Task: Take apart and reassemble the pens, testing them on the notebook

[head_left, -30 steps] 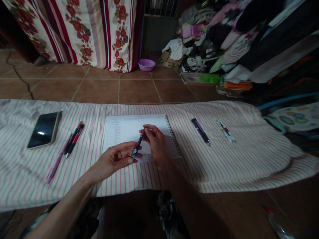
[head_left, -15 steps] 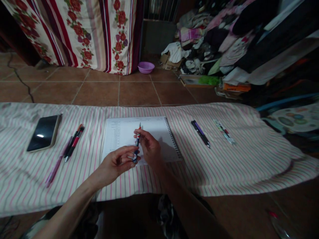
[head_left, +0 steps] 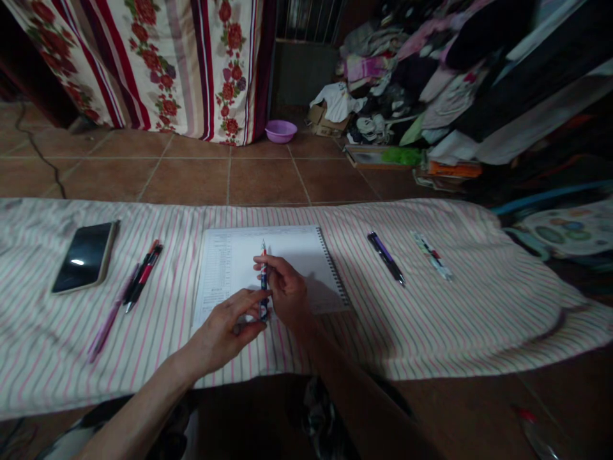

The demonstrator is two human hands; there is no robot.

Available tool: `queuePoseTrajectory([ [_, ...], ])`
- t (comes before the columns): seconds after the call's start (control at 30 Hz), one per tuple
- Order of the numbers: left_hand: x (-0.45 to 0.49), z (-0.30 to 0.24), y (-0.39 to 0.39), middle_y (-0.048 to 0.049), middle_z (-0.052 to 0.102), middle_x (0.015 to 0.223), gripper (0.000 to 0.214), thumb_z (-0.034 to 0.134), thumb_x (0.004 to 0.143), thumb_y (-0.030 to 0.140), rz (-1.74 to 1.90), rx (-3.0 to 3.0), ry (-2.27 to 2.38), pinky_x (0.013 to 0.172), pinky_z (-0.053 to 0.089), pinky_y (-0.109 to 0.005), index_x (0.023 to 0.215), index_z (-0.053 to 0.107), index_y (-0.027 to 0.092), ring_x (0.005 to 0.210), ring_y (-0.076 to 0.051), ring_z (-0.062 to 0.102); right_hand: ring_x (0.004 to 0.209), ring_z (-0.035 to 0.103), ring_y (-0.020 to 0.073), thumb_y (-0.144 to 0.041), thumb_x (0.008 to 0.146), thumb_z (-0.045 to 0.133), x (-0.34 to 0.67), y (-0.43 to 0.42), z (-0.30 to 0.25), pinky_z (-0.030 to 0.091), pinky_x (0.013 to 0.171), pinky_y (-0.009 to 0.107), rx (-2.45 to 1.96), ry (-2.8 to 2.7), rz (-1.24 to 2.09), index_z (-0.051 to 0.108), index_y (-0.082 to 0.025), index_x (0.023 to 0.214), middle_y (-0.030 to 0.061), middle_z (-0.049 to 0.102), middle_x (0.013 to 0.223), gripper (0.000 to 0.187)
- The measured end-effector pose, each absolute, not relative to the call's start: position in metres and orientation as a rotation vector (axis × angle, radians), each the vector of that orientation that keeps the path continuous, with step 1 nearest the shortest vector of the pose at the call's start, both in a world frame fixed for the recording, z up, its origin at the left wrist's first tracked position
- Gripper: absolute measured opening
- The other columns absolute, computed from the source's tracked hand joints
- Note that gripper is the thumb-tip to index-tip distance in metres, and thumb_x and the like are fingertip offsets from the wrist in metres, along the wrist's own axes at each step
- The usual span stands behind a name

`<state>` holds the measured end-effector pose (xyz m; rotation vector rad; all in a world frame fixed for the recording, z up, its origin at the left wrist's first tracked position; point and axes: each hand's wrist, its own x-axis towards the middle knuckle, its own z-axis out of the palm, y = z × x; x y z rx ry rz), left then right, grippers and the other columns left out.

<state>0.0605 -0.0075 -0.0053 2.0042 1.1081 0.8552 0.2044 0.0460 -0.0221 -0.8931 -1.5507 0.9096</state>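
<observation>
A pen with a dark blue barrel and red and white bands is held between my two hands, its metal tip pointing away from me. My left hand pinches its lower end. The fingers of my right hand are closed round the upper barrel near the tip. Beneath the hands lies a spiral notebook, its wire binding on the right and printed lines down the left of the page. My fingers partly hide the pen.
The striped cloth also bears a phone, black-and-red pens and a pinkish-purple pen at left. Rightward lie a black-and-purple pen and a whitish pen. Beyond are a purple basin and piled clothes.
The pen has turned slightly to point straighter away from me, and its tip has shifted a little left and nearer. Both hands have moved slightly nearer with it, still holding on.
</observation>
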Motion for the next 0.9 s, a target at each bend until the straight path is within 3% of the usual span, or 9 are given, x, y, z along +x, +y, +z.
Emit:
queuePoseTrajectory([
  [0.43,0.063,0.007,-0.011,0.0009,0.062,0.087,0.047,0.059,0.078,0.022,0.894,1.966,1.187,0.078,0.050,-0.027,0.122,0.043,0.021,0.079,-0.012,0.060,0.091,0.062,0.0155,-0.022,0.085,0.048,0.208,0.047,-0.024,0.053,0.079,0.031,-0.849,-1.679,0.854,0.052,-0.025,0.113,0.0064,0.061,0.107,0.028],
  [0.6,0.054,0.017,-0.012,-0.0021,0.063,0.089,0.045,0.054,0.082,0.027,0.936,1.905,1.228,0.077,0.050,-0.028,0.124,0.040,0.019,0.081,-0.013,0.061,0.080,0.061,0.0140,-0.030,0.082,0.052,0.208,0.042,-0.009,0.049,0.075,0.027,-1.038,-1.656,0.799,0.056,-0.020,0.098,0.0046,0.063,0.092,0.019],
  [0.73,0.036,0.016,-0.005,-0.0060,0.064,0.096,0.023,0.043,0.087,0.029,0.879,1.985,1.553,0.068,0.052,-0.027,0.103,0.055,0.017,0.077,-0.014,0.062,0.055,0.052,0.0093,-0.038,0.082,0.050,0.206,0.038,0.000,0.042,0.055,0.021,-1.267,-1.606,0.912,0.054,-0.019,0.071,-0.0025,0.056,0.059,0.022],
  [0.9,0.016,0.005,0.003,-0.0084,0.063,0.102,0.027,0.039,0.085,0.021,0.747,2.305,1.670,0.084,0.050,-0.036,0.099,0.062,0.017,0.096,-0.020,0.058,0.049,0.051,0.0084,-0.036,0.079,0.053,0.199,0.034,0.000,0.040,0.051,0.020,-1.250,-1.557,1.147,0.054,-0.019,0.079,-0.0046,0.054,0.054,0.017],
])
